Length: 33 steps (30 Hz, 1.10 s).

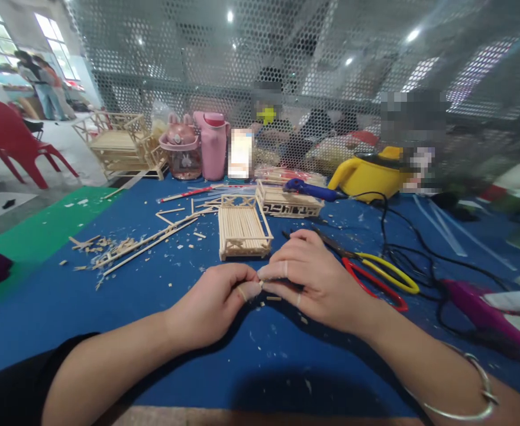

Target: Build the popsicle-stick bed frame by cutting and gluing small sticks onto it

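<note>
My left hand [215,299] and my right hand [315,281] meet fingertip to fingertip above the blue table. Pinched between both sets of fingers is a tiny pale wood piece [261,284], mostly hidden. Some fingers carry pale tape. Just behind my hands stands a miniature bed made of wooden sticks [244,231], with railings on its sides. Below the fingertips a short stick [274,299] lies on the table. Right of my right hand are pliers with one red and one yellow handle [384,278].
Loose sticks [153,239] and offcuts lie at left. A blue glue gun [315,189] rests on another stick model [290,204]. A black cord [393,236], yellow pot [370,174], pink jug [213,145] and lit phone screen [241,154] are around. Mesh [197,59] rises behind.
</note>
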Motion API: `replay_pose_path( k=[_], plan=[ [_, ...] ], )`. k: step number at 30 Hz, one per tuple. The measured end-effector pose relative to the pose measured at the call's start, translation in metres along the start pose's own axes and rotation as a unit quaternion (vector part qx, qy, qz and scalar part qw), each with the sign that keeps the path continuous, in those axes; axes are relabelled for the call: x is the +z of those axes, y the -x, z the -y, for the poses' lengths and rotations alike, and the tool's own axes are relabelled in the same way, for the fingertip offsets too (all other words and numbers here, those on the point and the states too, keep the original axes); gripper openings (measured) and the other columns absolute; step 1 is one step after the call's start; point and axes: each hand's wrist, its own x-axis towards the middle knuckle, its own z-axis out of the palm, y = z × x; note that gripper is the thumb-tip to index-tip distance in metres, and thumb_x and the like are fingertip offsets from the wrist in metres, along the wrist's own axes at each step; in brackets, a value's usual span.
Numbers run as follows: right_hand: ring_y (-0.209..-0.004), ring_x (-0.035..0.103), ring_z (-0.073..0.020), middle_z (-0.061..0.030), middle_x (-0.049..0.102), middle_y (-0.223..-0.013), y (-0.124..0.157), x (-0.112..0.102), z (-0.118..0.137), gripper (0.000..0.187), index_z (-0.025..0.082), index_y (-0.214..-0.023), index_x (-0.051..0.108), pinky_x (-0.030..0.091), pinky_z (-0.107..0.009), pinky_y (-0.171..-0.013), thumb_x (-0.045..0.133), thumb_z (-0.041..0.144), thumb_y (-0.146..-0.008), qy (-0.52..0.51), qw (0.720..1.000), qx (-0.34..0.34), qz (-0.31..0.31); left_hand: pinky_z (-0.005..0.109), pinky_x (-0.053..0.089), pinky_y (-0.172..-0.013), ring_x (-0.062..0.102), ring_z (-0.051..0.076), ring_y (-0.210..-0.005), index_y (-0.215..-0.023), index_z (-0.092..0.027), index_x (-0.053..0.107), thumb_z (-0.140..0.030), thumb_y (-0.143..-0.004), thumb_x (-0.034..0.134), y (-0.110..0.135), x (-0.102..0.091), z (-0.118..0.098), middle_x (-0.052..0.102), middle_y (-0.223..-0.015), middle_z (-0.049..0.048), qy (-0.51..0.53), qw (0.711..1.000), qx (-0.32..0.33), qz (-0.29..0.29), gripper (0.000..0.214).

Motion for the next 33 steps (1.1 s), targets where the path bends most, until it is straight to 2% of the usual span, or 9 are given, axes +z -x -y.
replay_pose_path(
  k=[6,10,12,14,16,17,20,24,33],
  plan=[
    [-0.078,0.056,-0.0137,-0.0002,0.066,-0.079,0.001,-0.001,0.007,0.014,0.023,-0.087,0.066,0.025,-0.043,-0.097,0.052,0.020,-0.087,0.052,0.998,-0.022,-0.007,0.023,0.037,-0.063,0.046,0.013,-0.067,-0.075,-0.017,0.058,-0.027,-0.089,0.044,0.000,0.000,-0.002,0.056,-0.071,-0.0011,0.008,1.000,0.005,-0.002,0.023],
    [-0.078,0.055,-0.0138,-0.0003,0.067,-0.080,0.000,0.001,-0.001,0.012,0.021,-0.085,0.063,0.028,-0.038,-0.088,0.051,0.020,-0.088,0.077,0.997,0.008,-0.017,0.023,0.037,-0.063,0.046,0.012,-0.065,-0.074,-0.017,0.059,-0.028,-0.089,0.045,0.002,-0.001,-0.003,0.056,-0.069,-0.0012,0.014,0.999,-0.011,-0.044,0.023],
    [-0.076,0.055,-0.0146,-0.0004,0.067,-0.079,0.000,0.003,-0.008,0.011,0.021,-0.084,0.064,0.028,-0.037,-0.081,0.053,0.023,-0.088,0.137,0.989,0.020,-0.048,0.022,0.036,-0.058,0.043,0.010,-0.060,-0.075,-0.017,0.055,-0.029,-0.087,0.049,0.003,-0.004,-0.003,0.051,-0.063,-0.0029,0.024,0.992,-0.014,-0.122,0.018],
    [-0.073,0.053,-0.0151,-0.0001,0.067,-0.075,0.000,0.006,-0.013,0.012,0.021,-0.084,0.065,0.026,-0.036,-0.077,0.054,0.024,-0.088,0.200,0.977,0.021,-0.069,0.021,0.035,-0.055,0.042,0.009,-0.058,-0.080,-0.019,0.049,-0.027,-0.084,0.053,0.002,-0.010,-0.001,0.046,-0.065,-0.0045,0.050,0.969,0.010,-0.242,0.010],
    [-0.070,0.050,-0.0149,0.0001,0.065,-0.071,-0.001,0.009,-0.016,0.014,0.022,-0.083,0.066,0.026,-0.036,-0.075,0.053,0.024,-0.088,0.242,0.968,0.012,-0.068,0.021,0.038,-0.059,0.047,0.010,-0.067,-0.087,-0.020,0.044,-0.018,-0.080,0.055,0.000,-0.016,0.004,0.049,-0.076,-0.0030,0.065,0.937,0.043,-0.340,0.014],
    [-0.069,0.048,-0.0148,0.0000,0.064,-0.069,-0.001,0.011,-0.016,0.016,0.022,-0.083,0.067,0.025,-0.036,-0.075,0.052,0.024,-0.089,0.256,0.965,0.007,-0.064,0.022,0.039,-0.063,0.049,0.011,-0.074,-0.092,-0.020,0.043,-0.013,-0.077,0.055,-0.002,-0.019,0.007,0.050,-0.084,-0.0011,0.066,0.929,0.051,-0.360,0.021],
    [-0.068,0.045,-0.0148,-0.0006,0.063,-0.068,-0.004,0.015,-0.014,0.020,0.021,-0.082,0.067,0.024,-0.036,-0.075,0.049,0.023,-0.090,0.281,0.958,0.000,-0.055,0.024,0.042,-0.068,0.051,0.014,-0.088,-0.107,-0.019,0.040,-0.003,-0.070,0.051,-0.010,-0.024,0.018,0.051,-0.101,0.0039,0.067,0.944,0.022,-0.322,0.042],
    [-0.068,0.044,-0.0152,-0.0007,0.060,-0.067,-0.007,0.018,-0.013,0.020,0.021,-0.080,0.067,0.023,-0.038,-0.077,0.049,0.021,-0.090,0.304,0.952,0.002,-0.045,0.027,0.044,-0.070,0.050,0.015,-0.091,-0.119,-0.018,0.036,0.000,-0.068,0.047,-0.015,-0.022,0.027,0.051,-0.106,0.0062,0.076,0.962,-0.020,-0.260,0.055],
    [-0.065,0.039,-0.0147,0.0013,0.056,-0.059,-0.010,0.024,-0.016,0.017,0.020,-0.072,0.066,0.024,-0.038,-0.077,0.055,0.022,-0.086,0.349,0.934,-0.032,-0.070,0.029,0.045,-0.072,0.051,0.016,-0.095,-0.123,-0.018,0.036,0.001,-0.068,0.045,-0.013,-0.021,0.024,0.053,-0.108,0.0067,0.048,0.966,-0.031,-0.250,0.058]
  ],
)
